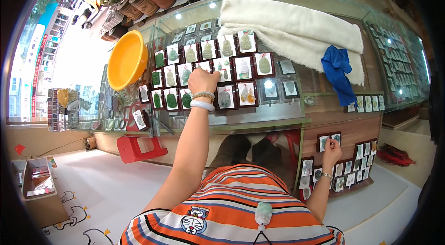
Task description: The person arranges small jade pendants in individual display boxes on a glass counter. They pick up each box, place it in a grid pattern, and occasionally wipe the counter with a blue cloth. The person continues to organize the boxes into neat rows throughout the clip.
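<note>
My left hand (201, 80), palm down with curled fingers, is over a middle-row boxed pendant (204, 66) on the glass display case (236, 116). The hand hides its fingertips and part of that box. Rows of dark-framed boxes around it hold green and pale carved pendants, such as a gourd-shaped pendant (264, 65) and a dark green pendant (171, 101). To the right, my right hand (332, 153) has its fingertips at two side-by-side boxed pendants (323, 143) above a wooden surface (313, 125). Whether it grips either box is unclear.
A yellow plastic basin (127, 60) stands left of the boxes. A white fleece cloth (288, 22) and a blue cloth (336, 71) lie at the back right. More boxed pendants (347, 167) crowd around my right wrist. A red stool (139, 149) is below the case.
</note>
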Demonstrator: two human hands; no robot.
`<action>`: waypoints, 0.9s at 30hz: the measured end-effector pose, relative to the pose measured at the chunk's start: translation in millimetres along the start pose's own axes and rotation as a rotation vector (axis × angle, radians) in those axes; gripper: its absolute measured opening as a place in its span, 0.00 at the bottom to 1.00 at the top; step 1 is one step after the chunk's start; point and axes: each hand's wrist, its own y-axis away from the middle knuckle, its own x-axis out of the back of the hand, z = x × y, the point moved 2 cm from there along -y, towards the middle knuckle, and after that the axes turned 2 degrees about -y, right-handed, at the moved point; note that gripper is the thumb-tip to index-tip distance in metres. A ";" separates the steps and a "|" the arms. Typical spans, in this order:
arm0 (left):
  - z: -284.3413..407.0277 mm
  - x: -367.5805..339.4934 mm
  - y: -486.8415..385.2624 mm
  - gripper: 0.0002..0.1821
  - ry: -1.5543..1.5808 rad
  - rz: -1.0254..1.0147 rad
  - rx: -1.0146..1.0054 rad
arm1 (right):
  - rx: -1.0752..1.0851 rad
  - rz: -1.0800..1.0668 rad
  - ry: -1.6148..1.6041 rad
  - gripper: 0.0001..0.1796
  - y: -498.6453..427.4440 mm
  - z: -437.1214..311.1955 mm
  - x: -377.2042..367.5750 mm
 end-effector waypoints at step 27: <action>-75.6 53.4 -38.9 0.24 0.034 -0.131 -0.690 | 0.877 -0.551 -0.216 0.08 -30.8 -360.0 -145.1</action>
